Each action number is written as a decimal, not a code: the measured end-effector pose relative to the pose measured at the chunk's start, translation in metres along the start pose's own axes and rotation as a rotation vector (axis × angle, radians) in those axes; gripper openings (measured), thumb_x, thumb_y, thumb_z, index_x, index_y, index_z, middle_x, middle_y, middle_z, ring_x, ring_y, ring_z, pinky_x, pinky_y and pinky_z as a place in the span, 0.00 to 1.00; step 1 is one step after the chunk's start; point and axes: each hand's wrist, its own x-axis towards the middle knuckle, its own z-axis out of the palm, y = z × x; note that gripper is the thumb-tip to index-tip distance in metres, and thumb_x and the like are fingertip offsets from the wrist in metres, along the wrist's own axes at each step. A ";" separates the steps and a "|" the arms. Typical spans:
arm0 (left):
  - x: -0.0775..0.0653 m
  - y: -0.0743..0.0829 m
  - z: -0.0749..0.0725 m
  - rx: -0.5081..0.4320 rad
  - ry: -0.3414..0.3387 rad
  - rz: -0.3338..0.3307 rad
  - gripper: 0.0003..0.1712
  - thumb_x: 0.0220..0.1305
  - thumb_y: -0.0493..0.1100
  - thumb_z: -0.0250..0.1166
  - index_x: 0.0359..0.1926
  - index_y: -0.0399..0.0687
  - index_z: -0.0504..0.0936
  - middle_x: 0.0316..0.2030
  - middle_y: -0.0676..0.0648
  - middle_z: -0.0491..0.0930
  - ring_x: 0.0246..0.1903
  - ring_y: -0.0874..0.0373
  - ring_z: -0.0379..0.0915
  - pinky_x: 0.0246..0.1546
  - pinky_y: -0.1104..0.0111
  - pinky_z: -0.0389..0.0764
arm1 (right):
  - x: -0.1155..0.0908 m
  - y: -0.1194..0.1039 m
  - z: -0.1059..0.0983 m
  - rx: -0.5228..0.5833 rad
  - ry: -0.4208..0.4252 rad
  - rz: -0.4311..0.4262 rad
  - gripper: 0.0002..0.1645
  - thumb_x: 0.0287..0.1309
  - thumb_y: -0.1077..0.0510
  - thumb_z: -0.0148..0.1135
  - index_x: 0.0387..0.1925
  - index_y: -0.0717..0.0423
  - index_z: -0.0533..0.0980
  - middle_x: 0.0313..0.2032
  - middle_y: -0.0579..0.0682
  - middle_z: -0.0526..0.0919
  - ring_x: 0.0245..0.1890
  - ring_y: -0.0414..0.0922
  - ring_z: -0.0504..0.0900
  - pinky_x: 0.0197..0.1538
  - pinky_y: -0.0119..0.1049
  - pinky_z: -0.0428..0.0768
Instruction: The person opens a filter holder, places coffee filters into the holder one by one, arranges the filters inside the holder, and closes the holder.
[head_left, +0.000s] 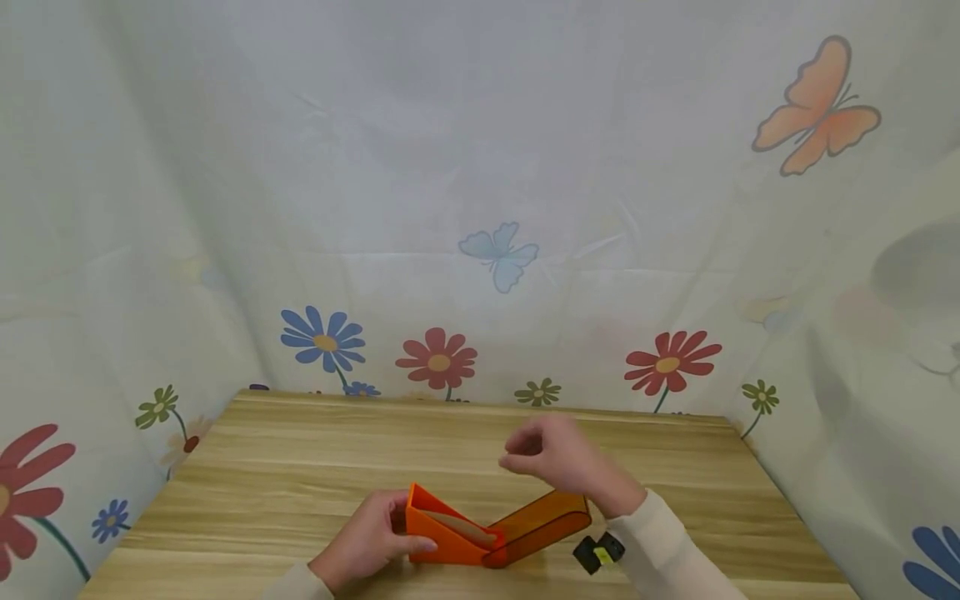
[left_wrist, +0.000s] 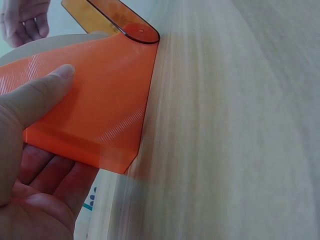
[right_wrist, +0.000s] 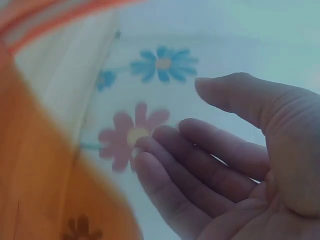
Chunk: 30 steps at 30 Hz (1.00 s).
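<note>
My left hand [head_left: 372, 537] grips the left end of an orange wedge-shaped case [head_left: 444, 542]. In the left wrist view the thumb [left_wrist: 45, 95] lies across the case's broad face, with the other fingers behind and under it. A translucent amber lid [head_left: 546, 525] is swung out to the right, joined to the case at a round pivot [left_wrist: 141, 32]. Inside the case sits a flat beige piece [head_left: 459, 525] with a curved edge; its kind is unclear. Above the lid hovers my right hand [head_left: 555, 454], fingers loosely bent and nothing between them; the right wrist view shows thumb and fingertips apart.
The case rests on a wood-grain table [head_left: 322, 450]. A pale curtain [head_left: 420, 167] printed with flowers and butterflies hangs behind it and along both sides. A small black device [head_left: 597, 552] is strapped at the right wrist.
</note>
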 end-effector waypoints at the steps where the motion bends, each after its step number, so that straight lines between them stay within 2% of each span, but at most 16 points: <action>1: 0.000 0.000 0.000 0.001 0.000 0.001 0.25 0.54 0.57 0.79 0.51 0.56 0.86 0.43 0.54 0.88 0.37 0.56 0.79 0.38 0.70 0.80 | 0.001 0.005 -0.005 0.012 0.022 0.005 0.11 0.62 0.51 0.72 0.40 0.53 0.87 0.36 0.45 0.88 0.35 0.39 0.83 0.41 0.36 0.84; 7: 0.000 -0.002 0.000 0.006 0.007 0.013 0.24 0.55 0.56 0.79 0.51 0.56 0.86 0.43 0.54 0.89 0.36 0.58 0.80 0.37 0.71 0.80 | 0.007 0.042 -0.027 -0.026 0.182 0.042 0.11 0.64 0.50 0.71 0.41 0.52 0.87 0.37 0.46 0.89 0.36 0.40 0.84 0.42 0.38 0.84; 10: 0.000 -0.002 0.000 0.013 0.009 0.017 0.23 0.55 0.56 0.79 0.50 0.57 0.86 0.42 0.54 0.89 0.36 0.59 0.80 0.37 0.71 0.80 | 0.011 0.063 -0.032 -0.052 0.228 0.068 0.11 0.64 0.50 0.71 0.41 0.52 0.87 0.36 0.47 0.89 0.36 0.40 0.84 0.42 0.38 0.84; 15: 0.000 -0.001 0.001 -0.007 0.001 0.000 0.23 0.54 0.56 0.79 0.51 0.57 0.86 0.43 0.54 0.89 0.37 0.58 0.80 0.39 0.71 0.80 | 0.019 0.095 -0.032 -0.048 0.227 0.128 0.15 0.63 0.49 0.71 0.45 0.55 0.86 0.39 0.49 0.89 0.39 0.44 0.84 0.43 0.40 0.85; 22: -0.001 0.001 0.001 -0.033 0.000 -0.015 0.24 0.54 0.55 0.79 0.52 0.58 0.86 0.45 0.54 0.89 0.36 0.57 0.80 0.38 0.70 0.81 | 0.031 0.137 -0.014 -0.054 0.205 0.188 0.23 0.61 0.48 0.73 0.49 0.60 0.82 0.44 0.53 0.86 0.42 0.46 0.80 0.47 0.43 0.83; 30: -0.001 0.001 0.001 -0.022 -0.002 -0.018 0.24 0.54 0.56 0.79 0.51 0.58 0.86 0.44 0.54 0.89 0.36 0.57 0.80 0.37 0.70 0.81 | 0.036 0.151 -0.001 -0.061 0.233 0.234 0.23 0.57 0.51 0.76 0.47 0.65 0.83 0.44 0.58 0.86 0.42 0.50 0.81 0.49 0.50 0.83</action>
